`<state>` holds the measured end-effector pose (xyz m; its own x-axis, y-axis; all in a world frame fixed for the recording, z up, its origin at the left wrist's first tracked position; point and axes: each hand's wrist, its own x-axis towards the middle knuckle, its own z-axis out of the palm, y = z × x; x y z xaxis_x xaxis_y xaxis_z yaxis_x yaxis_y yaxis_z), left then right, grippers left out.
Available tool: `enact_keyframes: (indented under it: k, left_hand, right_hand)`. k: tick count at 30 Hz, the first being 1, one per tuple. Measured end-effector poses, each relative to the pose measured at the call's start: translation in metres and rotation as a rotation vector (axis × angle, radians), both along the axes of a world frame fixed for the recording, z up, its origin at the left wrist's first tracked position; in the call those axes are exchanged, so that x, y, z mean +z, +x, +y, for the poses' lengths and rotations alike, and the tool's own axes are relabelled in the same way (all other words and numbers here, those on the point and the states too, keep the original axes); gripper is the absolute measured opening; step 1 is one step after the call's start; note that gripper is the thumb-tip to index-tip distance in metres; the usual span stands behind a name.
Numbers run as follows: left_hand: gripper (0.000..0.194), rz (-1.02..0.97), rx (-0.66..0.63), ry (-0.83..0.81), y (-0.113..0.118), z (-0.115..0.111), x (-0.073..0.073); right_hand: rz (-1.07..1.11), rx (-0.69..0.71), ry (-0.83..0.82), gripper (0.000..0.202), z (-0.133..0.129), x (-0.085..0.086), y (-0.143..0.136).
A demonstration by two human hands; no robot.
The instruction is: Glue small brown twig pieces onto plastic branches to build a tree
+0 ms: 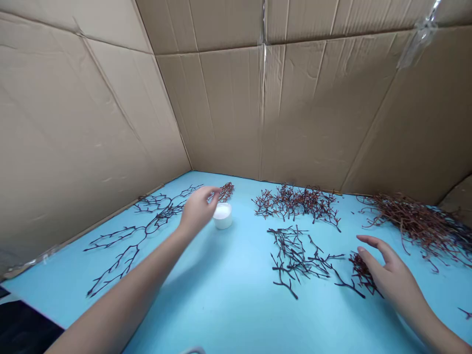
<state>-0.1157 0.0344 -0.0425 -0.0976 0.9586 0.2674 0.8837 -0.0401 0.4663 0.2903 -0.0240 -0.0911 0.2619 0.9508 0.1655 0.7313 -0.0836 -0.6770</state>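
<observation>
My left hand (201, 209) is raised beside a small white round tub (223, 219), thumb and forefinger brought together in a pinch. What the fingertips hold, if anything, is too small to make out. Just behind them lies a little reddish twig pile (226, 191). On the right, my right hand (394, 278) hovers with thumb and fingers apart, nothing visible between them. It partly covers a small dark-red twig clump (363, 275). Left of that clump, dark branched twigs (297, 258) lie loosely overlapping.
Long branching stems (147, 228) spread along the left side. A reddish twig heap (298, 201) lies at the back, and a denser bundle of thin stems (416, 216) at the far right. Cardboard walls (221, 108) enclose the blue tabletop (236, 305) behind and left.
</observation>
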Motion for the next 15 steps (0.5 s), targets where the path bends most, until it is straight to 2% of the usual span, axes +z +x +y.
enact_keyframes:
  k: [3, 6, 10, 15]
  left_hand:
    - [0.03, 0.007, 0.146, -0.154, -0.032, 0.055, 0.0]
    - [0.028, -0.015, 0.191, -0.298, -0.044, 0.091, -0.014]
    - [0.029, -0.086, 0.224, -0.348, -0.055, 0.109, -0.028]
    - [0.029, -0.265, 0.276, -0.323, -0.081, 0.114, -0.023]
  right_hand:
    - [0.04, -0.04, 0.042, 0.039, 0.002, -0.001, -0.002]
    - [0.061, -0.006, 0.065, 0.042, 0.002, -0.005, -0.002]
    - [0.071, 0.001, 0.105, 0.038, 0.005, -0.006, 0.005]
    - [0.108, -0.015, 0.131, 0.033, 0.016, -0.005, 0.009]
